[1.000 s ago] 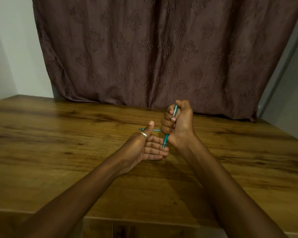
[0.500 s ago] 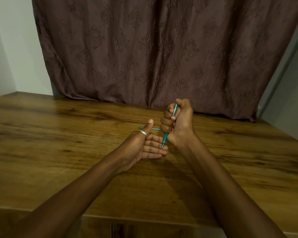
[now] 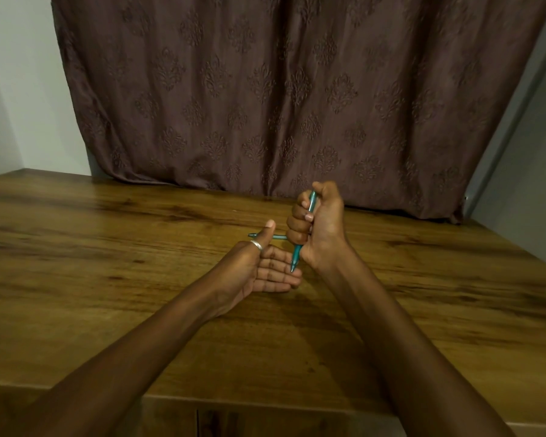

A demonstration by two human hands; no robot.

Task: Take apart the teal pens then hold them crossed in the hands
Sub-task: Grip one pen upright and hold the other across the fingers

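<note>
Seen from the head camera, two bare forearms reach out over a wooden table (image 3: 108,279). The right hand (image 3: 320,227) is curled into a fist around one teal pen (image 3: 297,256), held nearly upright with its tip pointing down and its top end showing between the curled fingers. The left hand (image 3: 259,268) lies half open, palm facing right, fingers straight and together, thumb raised and wearing a silver ring (image 3: 256,245). The upright pen's tip sits right at the left hand's fingertips; whether it touches them cannot be told. A second teal pen (image 3: 267,236) runs level behind the left thumb toward the right fist, crossing the line of the first; which hand grips it cannot be told. Two pens are visible in all. Both hands are above the table's middle, well away from its near edge and its left and right sides. A brown patterned curtain (image 3: 281,89) hangs at the table's far edge.
</note>
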